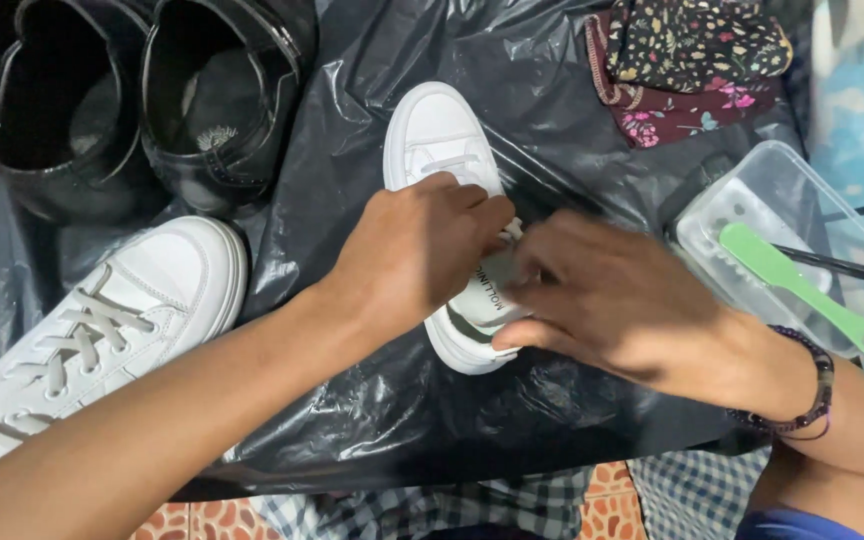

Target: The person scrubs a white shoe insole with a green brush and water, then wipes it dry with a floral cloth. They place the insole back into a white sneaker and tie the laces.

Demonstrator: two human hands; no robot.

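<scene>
While both hands meet over the small white sneaker (439, 140), most of that shoe's middle is hidden under them; only its rounded toe beyond the knuckles and a stretch of heel and insole between the two wrists show. The left hand (412, 250) lies across the sneaker's lacing with its fingers curled together, pinching what looks like the lace (512, 232) at the fingertips. The right hand (612, 295) comes in from the other side, fingers drawn together and closed on the shoe's tongue and opening, its fingertips touching those of the left; the hand is blurred, so the exact grip cannot be told. A dark beaded bracelet (802, 400) sits on the right wrist.

Everything rests on a crumpled black plastic sheet (372, 400). Left of the left forearm lies a larger white sneaker (142, 300), fully laced, well apart from the small one. Beyond it, far from the hands, stand two black leather shoes (132, 100) side by side, openings up. Past the right hand's knuckles sits a folded floral cloth (692, 60) in dark red and black.

Just right of the right hand is a clear plastic container (697, 225), open at the top. In it lies a green-handled brush (802, 290), its handle reaching over the near rim, with a thin dark stick (842, 266) crossing beside it.
</scene>
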